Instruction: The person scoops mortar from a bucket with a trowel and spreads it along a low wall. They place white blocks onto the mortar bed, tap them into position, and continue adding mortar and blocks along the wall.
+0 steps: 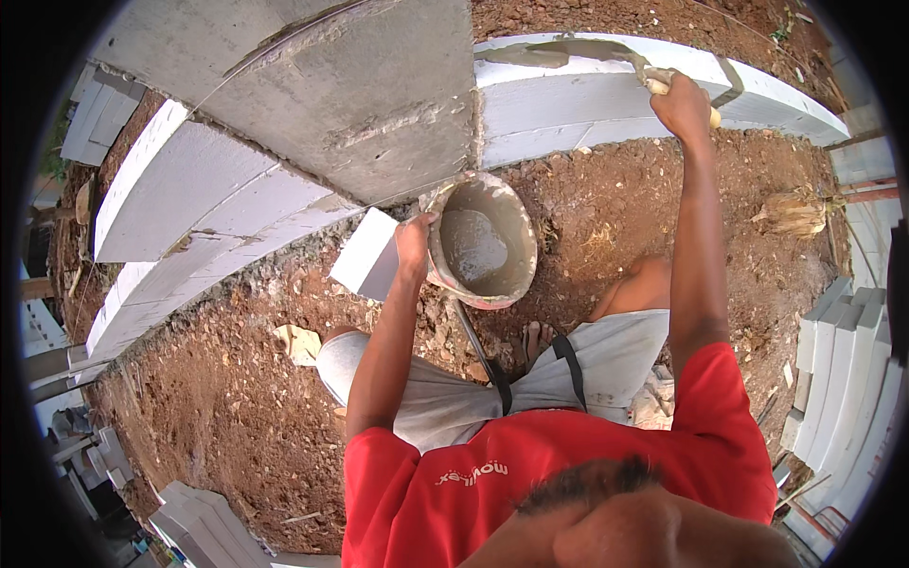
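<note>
My left hand [414, 237] grips the left rim of a mortar-crusted bucket [511, 227], tilted to show grey mortar inside. A white block [358, 246] lies just left of it. At upper right, my right hand [680, 106] is closed on the pale handle of a trowel [656, 80], held at the top of a white block wall [578, 114]. A strip of wet grey mortar [578, 52] lies along that wall's top; the trowel blade is mostly hidden in it.
A concrete column [360, 95] stands between that wall and another block wall [189, 189] on the left. Stacks of pale blocks lie at right [843, 369] and lower left [204, 530]. Reddish rubble-strewn soil [199, 407] surrounds my legs. A thin string runs near the column.
</note>
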Tool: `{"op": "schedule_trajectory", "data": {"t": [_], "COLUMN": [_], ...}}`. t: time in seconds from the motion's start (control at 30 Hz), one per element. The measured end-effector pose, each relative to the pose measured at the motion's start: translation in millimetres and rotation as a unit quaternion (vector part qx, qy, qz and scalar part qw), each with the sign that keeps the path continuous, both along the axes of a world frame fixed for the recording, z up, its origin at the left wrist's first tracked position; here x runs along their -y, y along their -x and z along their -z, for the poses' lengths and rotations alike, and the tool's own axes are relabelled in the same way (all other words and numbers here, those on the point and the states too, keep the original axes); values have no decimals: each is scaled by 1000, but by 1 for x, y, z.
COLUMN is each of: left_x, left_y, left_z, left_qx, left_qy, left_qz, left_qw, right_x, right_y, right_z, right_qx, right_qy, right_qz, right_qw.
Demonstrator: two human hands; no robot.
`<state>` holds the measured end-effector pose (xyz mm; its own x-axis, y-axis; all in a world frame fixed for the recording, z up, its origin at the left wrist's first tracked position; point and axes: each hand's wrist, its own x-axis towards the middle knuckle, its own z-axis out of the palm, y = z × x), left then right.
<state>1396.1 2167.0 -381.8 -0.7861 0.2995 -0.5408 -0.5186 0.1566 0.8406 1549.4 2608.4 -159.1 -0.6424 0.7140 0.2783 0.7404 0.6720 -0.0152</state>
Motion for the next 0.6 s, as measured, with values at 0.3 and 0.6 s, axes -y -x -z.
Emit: {"op": "schedule_trajectory", "data": {"t": [0.3,0.6], "left_x": [2,63], "left_y": [-13,-39], "left_z": [-24,-14], "left_qx": [-72,-179], "left_qy": [100,167], "left_qz": [12,161], "left_qw": [992,956], "right_x": [122,286], "right_y": [-112,-52], "right_z": [89,174], "right_qx": [-29,186], "right_qy": [424,563], "right_qz": [-20,-163], "right_qw": [905,789]}}
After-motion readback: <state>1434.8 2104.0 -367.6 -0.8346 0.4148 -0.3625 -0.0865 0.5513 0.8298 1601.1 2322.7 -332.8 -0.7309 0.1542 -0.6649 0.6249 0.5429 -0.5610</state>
